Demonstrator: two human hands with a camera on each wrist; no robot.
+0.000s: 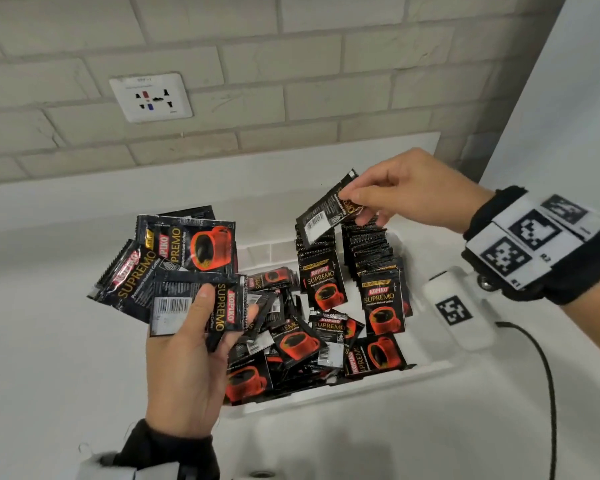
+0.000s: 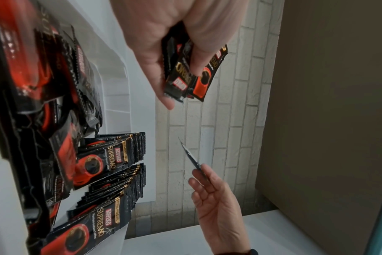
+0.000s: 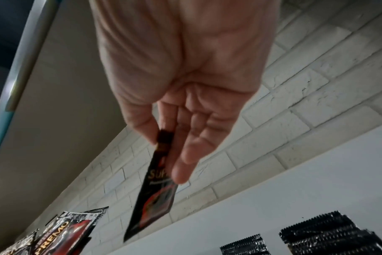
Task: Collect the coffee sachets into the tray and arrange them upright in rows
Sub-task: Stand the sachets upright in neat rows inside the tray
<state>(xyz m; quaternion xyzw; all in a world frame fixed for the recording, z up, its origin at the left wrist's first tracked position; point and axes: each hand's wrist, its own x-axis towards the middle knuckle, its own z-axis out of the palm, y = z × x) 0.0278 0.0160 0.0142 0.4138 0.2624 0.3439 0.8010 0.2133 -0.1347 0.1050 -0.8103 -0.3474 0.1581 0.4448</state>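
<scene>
Pinched between thumb and fingertips, a single sachet (image 1: 328,211) hangs tilted from the right hand (image 1: 420,188), at about one o'clock over the white tray (image 1: 357,377), just above the two upright rows (image 1: 368,258) standing against its far right side. The left hand (image 1: 184,372), at nine o'clock of the tray, clamps a loose fan of sachets (image 1: 174,268) between thumb and palm, faces mixed front and back.

The single sachet shows its barcode side to the head camera, while the standing ones face print-forward; dropped in as it is, it would likely sit reversed. The rows lean and have nothing bracing their near end, so a push while slotting could topple them onto the loose pile (image 1: 291,351) lying flat across the tray floor. The fan is held only at one corner, and a slackened thumb could spill it onto the counter (image 1: 49,358).
</scene>
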